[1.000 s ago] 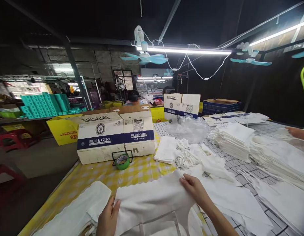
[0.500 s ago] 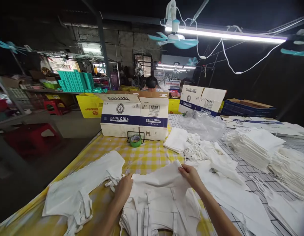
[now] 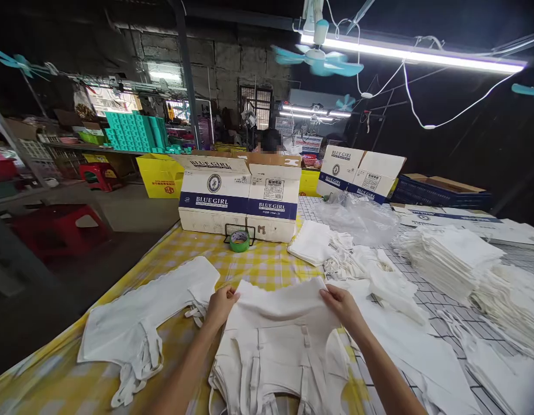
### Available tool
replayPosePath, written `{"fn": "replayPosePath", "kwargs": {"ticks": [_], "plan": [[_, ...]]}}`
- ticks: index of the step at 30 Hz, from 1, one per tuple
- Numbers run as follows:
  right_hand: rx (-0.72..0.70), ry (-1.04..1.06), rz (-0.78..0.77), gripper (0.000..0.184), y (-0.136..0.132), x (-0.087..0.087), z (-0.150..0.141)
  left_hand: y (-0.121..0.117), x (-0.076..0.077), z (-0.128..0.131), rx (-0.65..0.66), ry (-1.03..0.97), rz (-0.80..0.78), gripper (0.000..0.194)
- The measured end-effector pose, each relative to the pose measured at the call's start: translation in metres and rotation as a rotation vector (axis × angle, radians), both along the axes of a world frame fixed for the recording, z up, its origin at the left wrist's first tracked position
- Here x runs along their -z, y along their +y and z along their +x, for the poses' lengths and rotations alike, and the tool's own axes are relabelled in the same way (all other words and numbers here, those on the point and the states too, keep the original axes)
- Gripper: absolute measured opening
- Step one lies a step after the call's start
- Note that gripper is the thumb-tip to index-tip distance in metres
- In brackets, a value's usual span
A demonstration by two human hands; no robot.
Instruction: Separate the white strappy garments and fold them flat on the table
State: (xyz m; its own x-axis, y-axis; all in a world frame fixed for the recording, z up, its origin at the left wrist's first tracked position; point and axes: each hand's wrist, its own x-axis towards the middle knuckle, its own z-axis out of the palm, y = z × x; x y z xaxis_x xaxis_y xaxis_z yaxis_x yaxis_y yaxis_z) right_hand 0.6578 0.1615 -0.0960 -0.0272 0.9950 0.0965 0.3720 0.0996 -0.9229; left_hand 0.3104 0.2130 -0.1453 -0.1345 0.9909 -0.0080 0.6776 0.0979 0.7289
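A white strapped garment (image 3: 279,300) is stretched between my hands, its far edge lifted. My left hand (image 3: 221,302) pinches the left corner of that edge. The right corner is pinched in my right hand (image 3: 341,302). Below it lie more white garments (image 3: 232,374) in a stack, with narrow straps across the top. To the left, another white piece with straps (image 3: 150,317) lies flat on the yellow checked cloth (image 3: 249,268). Several white pieces (image 3: 396,323) spread out to the right of my right arm.
Printed cartons (image 3: 238,199) stand at the table's far edge, with a roll of green tape (image 3: 239,241) in front. Clear plastic (image 3: 357,216) and tall stacks of white fabric (image 3: 452,253) lie on the right. A person (image 3: 270,141) is behind the cartons. Red stools (image 3: 61,230) stand at left.
My left hand has moved up to the garment's far left corner. The far edge is now pulled wider and straighter between both hands. The view has shifted slightly.
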Motion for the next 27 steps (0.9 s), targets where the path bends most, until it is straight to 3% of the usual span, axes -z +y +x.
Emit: {"fn": "replayPosePath", "kwargs": {"ticks": [4,9,19,23,27], "plan": [[0.036,0.193,-0.008,0.039,0.005,-0.014,0.011,-0.002,-0.031,0.004,0.016,-0.169,0.163,0.021],[0.099,0.292,0.107,0.031,0.020,-0.045,0.025,0.010,-0.081,0.006,0.050,-0.345,0.321,0.029],[0.047,0.251,0.368,0.036,0.078,-0.142,0.024,0.047,-0.179,-0.007,0.141,-0.513,0.578,0.038],[0.027,0.197,0.422,0.037,0.096,-0.169,0.018,0.052,-0.209,-0.014,0.143,-0.570,0.659,0.036],[0.017,0.188,0.447,0.038,0.105,-0.184,0.009,0.054,-0.227,-0.020,0.119,-0.570,0.714,0.031]]}}
